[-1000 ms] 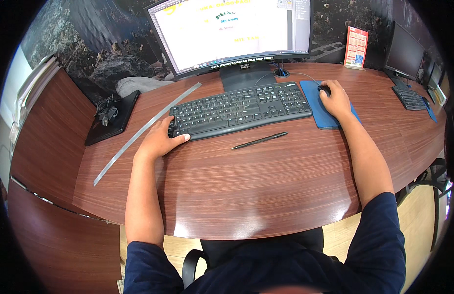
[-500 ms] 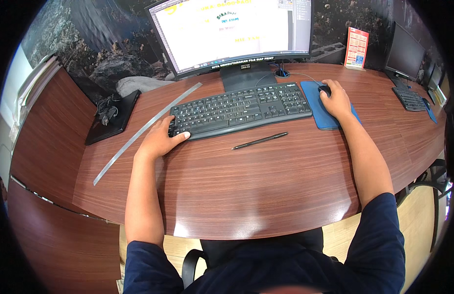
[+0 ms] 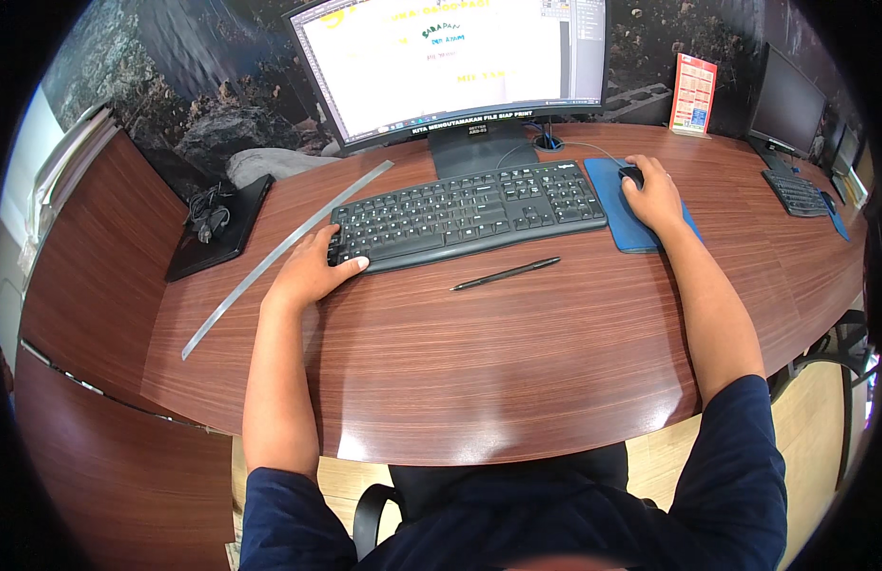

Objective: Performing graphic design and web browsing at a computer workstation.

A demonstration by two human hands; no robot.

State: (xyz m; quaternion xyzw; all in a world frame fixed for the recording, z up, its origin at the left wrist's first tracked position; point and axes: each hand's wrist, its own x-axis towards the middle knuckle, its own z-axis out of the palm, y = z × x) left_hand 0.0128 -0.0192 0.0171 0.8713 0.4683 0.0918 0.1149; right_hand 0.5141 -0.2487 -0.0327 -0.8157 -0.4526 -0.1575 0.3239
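Observation:
My left hand (image 3: 311, 272) rests at the left end of a black keyboard (image 3: 470, 214). Its fingers lie apart on the leftmost keys, and the thumb is stretched along the front edge. Over on the blue mouse pad (image 3: 620, 204), my right hand (image 3: 656, 196) is wrapped round a dark computer mouse (image 3: 633, 175), mostly covered by the fingers. In front of the keyboard lies a black pen (image 3: 506, 274), touched by neither hand. A lit monitor (image 3: 450, 67) behind the keyboard shows a page with coloured lettering.
A long metal ruler (image 3: 270, 259) lies slantwise left of the keyboard. Beyond it a black laptop (image 3: 227, 233) carries a bundled cable (image 3: 208, 214). An orange-and-white desk calendar (image 3: 693, 93) stands at the back right, near a second monitor (image 3: 788, 103) and keyboard (image 3: 795, 192).

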